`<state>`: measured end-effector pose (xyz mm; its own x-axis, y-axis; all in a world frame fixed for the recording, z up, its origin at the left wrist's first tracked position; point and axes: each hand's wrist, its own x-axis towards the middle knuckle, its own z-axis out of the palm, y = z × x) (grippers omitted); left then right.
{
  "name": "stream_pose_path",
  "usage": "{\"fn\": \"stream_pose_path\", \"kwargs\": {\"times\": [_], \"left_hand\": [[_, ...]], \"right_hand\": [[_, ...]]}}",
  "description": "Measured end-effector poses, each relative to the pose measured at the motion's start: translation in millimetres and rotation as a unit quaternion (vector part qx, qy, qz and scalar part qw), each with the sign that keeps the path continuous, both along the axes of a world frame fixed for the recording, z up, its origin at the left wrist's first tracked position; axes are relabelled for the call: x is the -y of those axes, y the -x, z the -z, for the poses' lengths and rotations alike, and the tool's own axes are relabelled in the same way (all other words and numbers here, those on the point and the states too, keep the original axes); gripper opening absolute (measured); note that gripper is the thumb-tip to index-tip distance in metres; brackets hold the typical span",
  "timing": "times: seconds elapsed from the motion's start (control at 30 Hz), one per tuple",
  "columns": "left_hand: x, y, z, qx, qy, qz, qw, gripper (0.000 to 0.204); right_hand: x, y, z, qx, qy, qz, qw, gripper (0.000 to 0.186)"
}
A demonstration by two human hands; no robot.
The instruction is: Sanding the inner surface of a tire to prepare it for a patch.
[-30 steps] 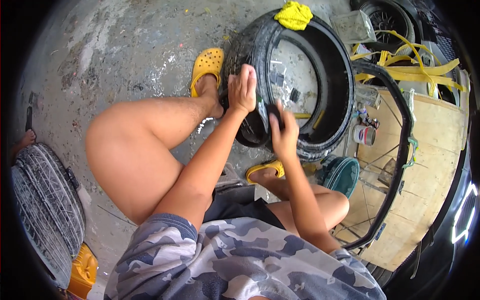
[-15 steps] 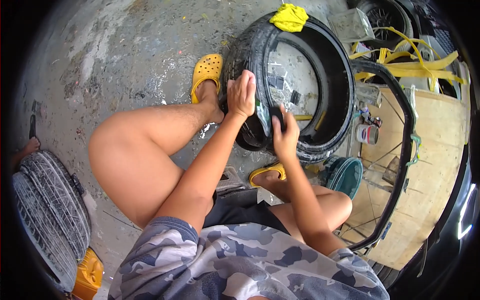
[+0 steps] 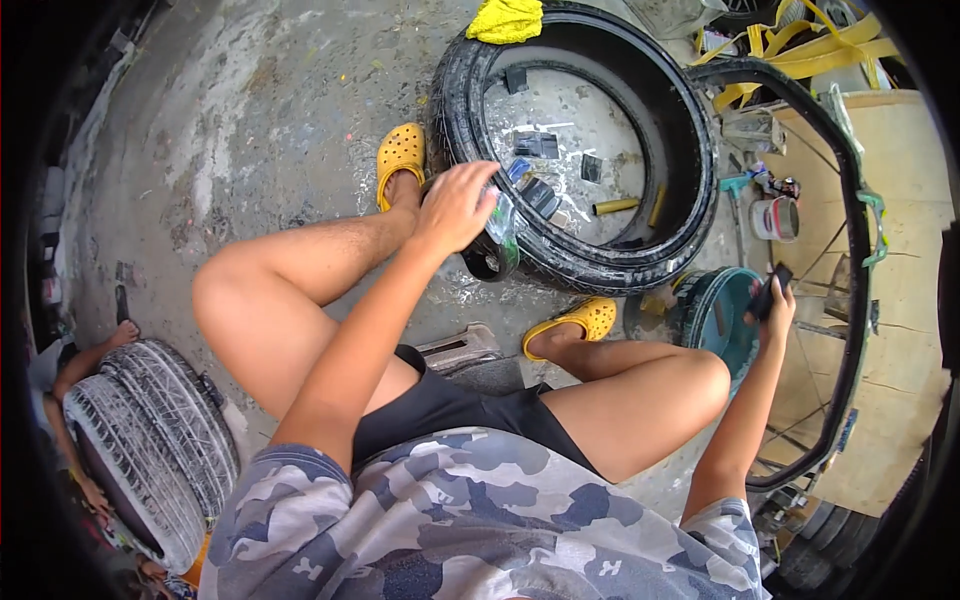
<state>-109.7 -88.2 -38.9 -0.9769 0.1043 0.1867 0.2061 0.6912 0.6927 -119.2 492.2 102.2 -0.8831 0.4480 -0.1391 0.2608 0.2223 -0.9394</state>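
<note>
A large black tire (image 3: 570, 262), wet and smeared with white, stands before me with its opening toward me. My left hand (image 3: 455, 207) rests on its near left edge, fingers stretched out over the rim. Beside those fingers is a clear and green plastic piece (image 3: 503, 228); whether the hand touches it I cannot tell. To the right, my right hand (image 3: 777, 306) is closed around a small black block (image 3: 768, 293), whose exact kind is unclear. That hand is over the right side of a teal bucket (image 3: 722, 312), whose inside is partly hidden.
A yellow cloth (image 3: 505, 20) lies on top of the tire. Scraps and yellow tube pieces (image 3: 615, 206) show through its opening. Right of it stand a white tub (image 3: 775, 219), a black frame (image 3: 858, 230) and wooden board (image 3: 905, 300). Another person's arm (image 3: 62, 400) is by stacked tires (image 3: 180, 420).
My right hand has moved from the tire's edge rightward to the bucket, still holding the black block. My left hand stays at the tire, its fingers now laid over the rim.
</note>
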Motion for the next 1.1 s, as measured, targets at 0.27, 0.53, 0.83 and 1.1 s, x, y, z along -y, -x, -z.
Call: {"fn": "stream_pose_path", "kwargs": {"times": [0.27, 0.53, 0.83, 1.1], "left_hand": [[-27.3, -58.4, -33.3, -0.005, 0.252, 0.231, 0.94, 0.073], [-1.9, -53.7, -37.0, -0.016, 0.331, 0.31, 0.891, 0.07], [9.6, -7.5, -24.4, 0.035, 0.184, 0.086, 0.978, 0.056], [-10.6, -2.1, -6.9, -0.013, 0.141, 0.06, 0.988, 0.025]], "right_hand": [[-71.5, -59.2, 153.9, 0.29, 0.133, 0.029, 0.947, 0.047], [-42.9, -98.8, 156.7, 0.174, 0.164, 0.139, 0.961, 0.045], [17.4, 2.4, -17.6, 0.203, 0.217, -0.193, 0.935, 0.032], [302.6, 46.2, -47.6, 0.293, -0.003, -0.446, 0.845, 0.032]]}}
